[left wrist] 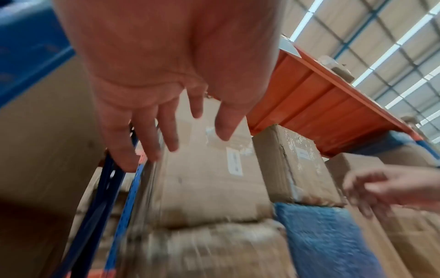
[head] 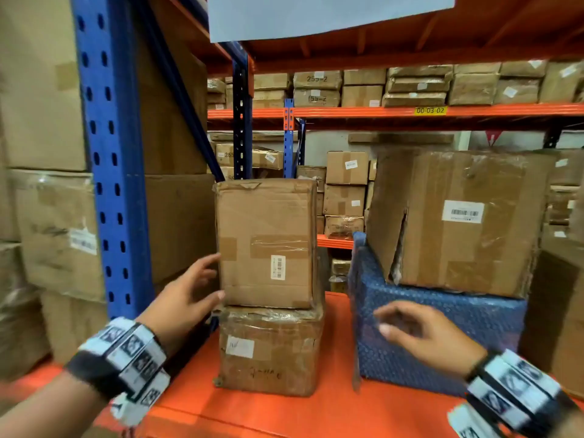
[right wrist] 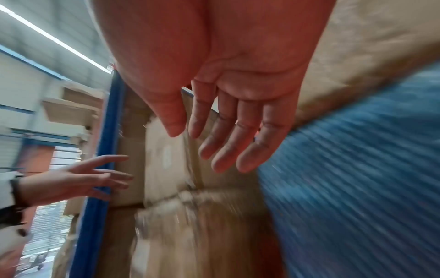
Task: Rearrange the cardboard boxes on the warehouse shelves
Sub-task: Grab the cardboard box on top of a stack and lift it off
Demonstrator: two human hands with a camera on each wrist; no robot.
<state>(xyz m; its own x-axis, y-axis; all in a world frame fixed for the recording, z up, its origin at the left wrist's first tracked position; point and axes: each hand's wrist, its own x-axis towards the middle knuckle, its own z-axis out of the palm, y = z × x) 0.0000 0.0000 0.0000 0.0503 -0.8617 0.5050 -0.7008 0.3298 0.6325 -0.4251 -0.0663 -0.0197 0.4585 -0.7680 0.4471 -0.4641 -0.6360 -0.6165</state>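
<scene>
On the orange shelf (head: 316, 412) a tall cardboard box (head: 267, 243) stands on a squat taped box (head: 270, 350). To the right, a large torn box (head: 455, 219) sits on a parcel in blue bubble wrap (head: 442, 336). My left hand (head: 192, 292) is open, fingers spread, at the tall box's lower left edge; whether it touches is unclear. My right hand (head: 420, 333) hovers open in front of the blue parcel, holding nothing. The left wrist view shows straight fingers (left wrist: 152, 135) before the tall box (left wrist: 209, 180). The right wrist view shows relaxed fingers (right wrist: 238, 141) beside the blue parcel (right wrist: 357, 169).
A blue rack upright (head: 110, 159) stands just left of the stacked boxes, with large cartons (head: 53, 229) beyond it. An orange shelf deck (head: 395, 36) hangs overhead. Racks behind hold several more boxes (head: 344, 184). A gap separates the two stacks.
</scene>
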